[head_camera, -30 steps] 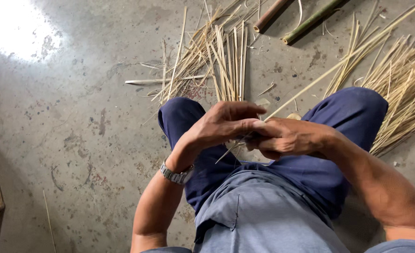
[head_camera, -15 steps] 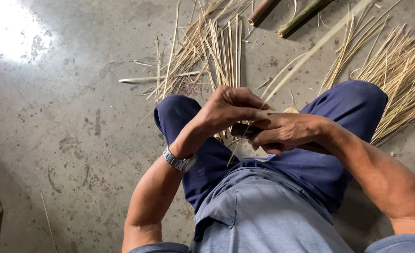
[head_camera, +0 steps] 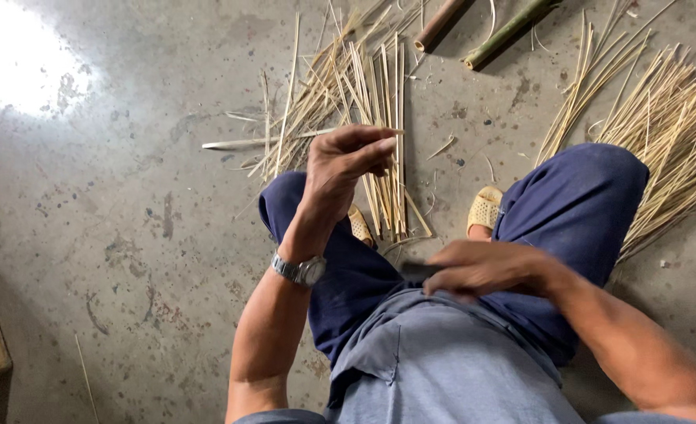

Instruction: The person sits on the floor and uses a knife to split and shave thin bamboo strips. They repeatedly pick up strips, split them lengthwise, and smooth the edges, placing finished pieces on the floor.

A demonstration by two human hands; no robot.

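The left hand [head_camera: 348, 169] was raised above the knee, fingers curled together, pinching a thin pale bamboo strip [head_camera: 391, 132] at its tips. The right hand [head_camera: 485, 269] lay low at the lap, closed around a dark flat blade [head_camera: 420, 271]. Beyond them, flat split bamboo slats [head_camera: 383, 118] lay on the grey concrete floor [head_camera: 128, 196], with a bundle of thin bamboo sticks [head_camera: 670, 133] toward its right edge.

bamboo strips [head_camera: 379, 133] on floor [head_camera: 128, 220] ahead, poles [head_camera: 473, 31] beyond
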